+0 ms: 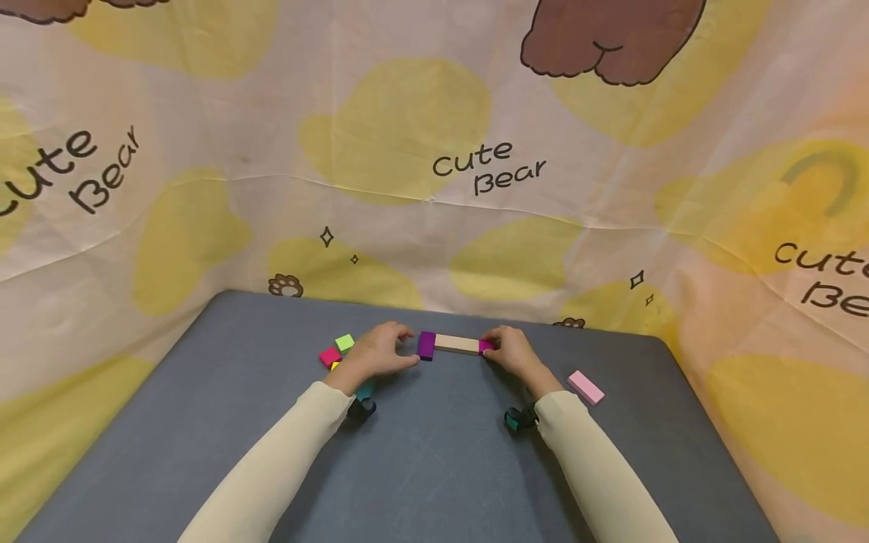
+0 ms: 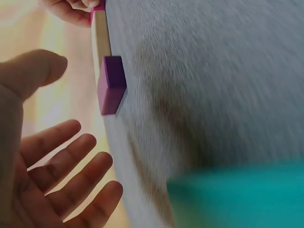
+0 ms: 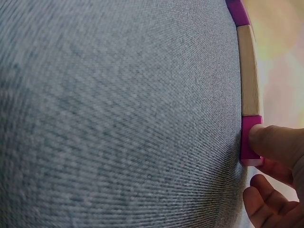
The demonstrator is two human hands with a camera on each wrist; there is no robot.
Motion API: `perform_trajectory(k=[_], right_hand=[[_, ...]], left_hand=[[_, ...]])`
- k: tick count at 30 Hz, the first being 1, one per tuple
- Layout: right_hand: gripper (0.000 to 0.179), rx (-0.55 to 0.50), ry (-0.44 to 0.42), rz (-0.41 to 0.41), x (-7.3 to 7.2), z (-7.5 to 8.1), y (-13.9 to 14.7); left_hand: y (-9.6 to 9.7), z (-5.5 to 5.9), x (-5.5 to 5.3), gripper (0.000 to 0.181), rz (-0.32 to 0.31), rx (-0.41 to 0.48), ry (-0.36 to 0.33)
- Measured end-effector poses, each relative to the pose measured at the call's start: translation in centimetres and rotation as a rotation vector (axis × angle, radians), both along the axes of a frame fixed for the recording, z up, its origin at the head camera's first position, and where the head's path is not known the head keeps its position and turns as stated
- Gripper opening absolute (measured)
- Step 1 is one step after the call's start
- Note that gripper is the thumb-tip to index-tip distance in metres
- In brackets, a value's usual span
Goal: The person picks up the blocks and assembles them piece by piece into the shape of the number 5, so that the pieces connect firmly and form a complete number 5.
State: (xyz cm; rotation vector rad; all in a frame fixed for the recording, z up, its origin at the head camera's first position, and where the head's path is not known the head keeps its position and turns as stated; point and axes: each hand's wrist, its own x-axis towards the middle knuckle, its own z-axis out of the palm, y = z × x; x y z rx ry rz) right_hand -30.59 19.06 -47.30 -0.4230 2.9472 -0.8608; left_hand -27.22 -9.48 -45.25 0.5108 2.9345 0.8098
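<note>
A purple block, a long natural-wood block and a magenta block lie end to end in a row near the table's back edge. My right hand pinches the magenta block between thumb and fingers at the row's right end, as the right wrist view also shows. Just left of the purple block, my left hand is spread with thumb and fingers apart, holding nothing. In the left wrist view a gap separates its fingertips from the purple block.
Left of the left hand lie a lime green block, a red block and a partly hidden yellow one. A teal block sits under the left wrist. Beyond the right forearm is a pink block. A printed cloth rises behind the grey table.
</note>
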Motion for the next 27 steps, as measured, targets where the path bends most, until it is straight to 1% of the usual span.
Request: perform_trajectory(k=[2, 6, 10, 15, 20, 23, 27], right_hand=[[0.024, 0.003, -0.004, -0.003, 0.0, 0.0, 0.0], [0.024, 0.000, -0.015, -0.011, 0.0, 0.1, 0.0], [0.024, 0.002, -0.005, -0.004, 0.1, 0.1, -0.1], [0.024, 0.003, -0.001, -0.001, 0.1, 0.1, 0.0], [0.023, -0.002, -0.005, -0.003, 0.1, 0.1, 0.0], [0.023, -0.001, 0.000, 0.003, 0.1, 0.1, 0.0], [0.023, -0.006, 0.006, 0.009, 0.2, 0.2, 0.0]], left_hand=[[-0.6, 0.2, 0.4, 0.052, -0.028, -0.033, 0.021], [-1.8, 0.5, 1.1, 0.053, -0.106, -0.085, 0.081], [-3.0, 0.8, 2.0, 0.054, -0.169, -0.118, 0.106], [-4.4, 0.8, 2.9, 0.055, -0.206, -0.168, 0.134], [-5.7, 0.6, 3.5, 0.059, -0.255, -0.228, 0.154], [-6.2, 0.6, 3.7, 0.060, -0.281, -0.236, 0.153], [-6.7, 0.5, 3.9, 0.061, -0.297, -0.239, 0.146]])
